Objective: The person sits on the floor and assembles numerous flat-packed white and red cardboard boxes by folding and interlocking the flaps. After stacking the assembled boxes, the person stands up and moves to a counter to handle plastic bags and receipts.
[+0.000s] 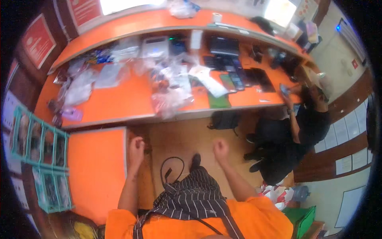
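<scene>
Two hands clenched, empty: left hand (pixel 136 148) fingers beside orange side counter (pixel 95 167) edge; right hand (pixel 220 149) over floor.

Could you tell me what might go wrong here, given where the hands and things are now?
The black cable loops on the floor by the person's foot, so it might snag a step. The left hand is next to the orange cabinet's edge and may knock it. A seated person is close on the right; a collision seems possible.
</scene>
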The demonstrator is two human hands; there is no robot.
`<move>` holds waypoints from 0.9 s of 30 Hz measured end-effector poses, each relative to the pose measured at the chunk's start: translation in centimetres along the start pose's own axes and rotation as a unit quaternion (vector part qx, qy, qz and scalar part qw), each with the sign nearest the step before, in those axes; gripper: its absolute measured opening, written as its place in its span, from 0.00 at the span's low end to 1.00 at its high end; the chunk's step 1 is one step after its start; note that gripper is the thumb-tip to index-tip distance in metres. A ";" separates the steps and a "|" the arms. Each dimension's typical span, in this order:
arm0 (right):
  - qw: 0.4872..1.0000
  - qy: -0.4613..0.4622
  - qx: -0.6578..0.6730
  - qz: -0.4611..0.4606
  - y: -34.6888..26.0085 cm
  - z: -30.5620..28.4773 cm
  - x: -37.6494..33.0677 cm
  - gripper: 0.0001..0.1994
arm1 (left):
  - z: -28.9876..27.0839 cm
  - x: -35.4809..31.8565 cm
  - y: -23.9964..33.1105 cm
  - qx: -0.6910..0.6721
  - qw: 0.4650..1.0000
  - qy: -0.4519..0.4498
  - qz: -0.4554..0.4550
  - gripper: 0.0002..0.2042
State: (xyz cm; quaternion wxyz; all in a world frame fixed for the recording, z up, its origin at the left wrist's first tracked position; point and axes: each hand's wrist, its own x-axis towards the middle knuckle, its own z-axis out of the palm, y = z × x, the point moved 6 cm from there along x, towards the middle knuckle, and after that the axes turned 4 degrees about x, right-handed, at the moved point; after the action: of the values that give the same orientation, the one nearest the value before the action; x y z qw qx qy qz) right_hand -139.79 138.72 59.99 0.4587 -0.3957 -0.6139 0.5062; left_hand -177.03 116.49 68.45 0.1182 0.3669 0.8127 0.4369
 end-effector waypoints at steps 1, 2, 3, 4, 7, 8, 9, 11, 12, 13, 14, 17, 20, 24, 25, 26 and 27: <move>0.993 0.027 -0.049 -0.103 -2.9 -0.4 6.0 0.04 | 1.0 4.2 0.0 0.001 0.999 0.040 0.022 0.11; 0.981 0.064 -0.104 -0.151 -6.1 -0.5 11.4 0.05 | 2.0 8.1 -0.8 -0.001 0.996 0.081 0.045 0.11; 0.979 0.089 -0.138 -0.119 -6.6 -1.2 17.2 0.05 | 3.6 11.4 -1.3 0.002 0.993 0.107 0.054 0.11; 0.973 0.117 -0.174 -0.090 -6.8 -2.3 22.8 0.05 | 5.5 15.2 -1.6 -0.002 0.989 0.133 0.066 0.10; 0.916 0.161 -0.323 -0.175 -5.1 -5.8 39.2 0.13 | 11.3 22.6 -4.5 -0.008 0.983 0.183 -0.005 0.10; 0.879 0.178 -0.396 -0.196 -4.0 -6.6 43.2 0.17 | 12.1 23.5 -6.1 0.031 0.979 0.197 -0.040 0.11; 0.883 0.161 -0.418 -0.139 -3.6 -5.6 46.5 0.19 | 11.0 23.4 -8.9 0.024 0.970 0.234 -0.067 0.11; 0.868 0.150 -0.469 -0.061 -3.0 -6.2 51.7 0.23 | 11.4 23.8 -10.6 0.040 0.963 0.247 -0.097 0.12; 0.854 0.151 -0.497 -0.038 -1.8 -7.5 53.8 0.25 | 11.7 23.9 -9.8 0.068 0.967 0.224 -0.104 0.12; 0.841 0.145 -0.521 -0.018 -0.6 -8.2 55.4 0.27 | 11.9 23.3 -9.5 0.098 0.967 0.206 -0.114 0.12; 0.836 0.130 -0.534 -0.004 0.8 -8.4 56.8 0.28 | 12.0 22.8 -10.1 0.080 0.969 0.215 -0.095 0.12; 0.828 0.095 -0.553 0.011 3.9 -8.0 60.2 0.30 | 10.9 21.8 -14.3 0.033 0.965 0.240 -0.095 0.13; 0.817 0.100 -0.567 -0.013 5.8 -8.3 60.9 0.29 | 9.6 20.6 -17.7 -0.008 0.962 0.235 -0.137 0.13; 0.828 0.124 -0.545 -0.055 6.9 -7.6 61.6 0.27 | 9.1 18.8 -17.9 -0.007 0.959 0.269 -0.092 0.13; 0.830 0.141 -0.536 -0.058 6.1 -8.1 61.3 0.26 | 9.9 19.6 -17.5 0.011 0.956 0.273 -0.106 0.13; 0.835 0.153 -0.524 -0.062 5.6 -8.3 61.0 0.26 | 10.8 20.7 -16.2 0.027 0.952 0.279 -0.122 0.13; 0.837 0.148 -0.522 -0.060 5.3 -8.4 60.7 0.24 | 11.4 21.6 -14.5 0.048 0.948 0.283 -0.139 0.13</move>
State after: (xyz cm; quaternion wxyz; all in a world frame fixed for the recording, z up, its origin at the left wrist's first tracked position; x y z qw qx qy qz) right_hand -147.78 199.49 65.16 0.2990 -0.6091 -0.7344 0.0167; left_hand -193.50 133.61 53.00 -0.0746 0.1172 0.8756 0.4627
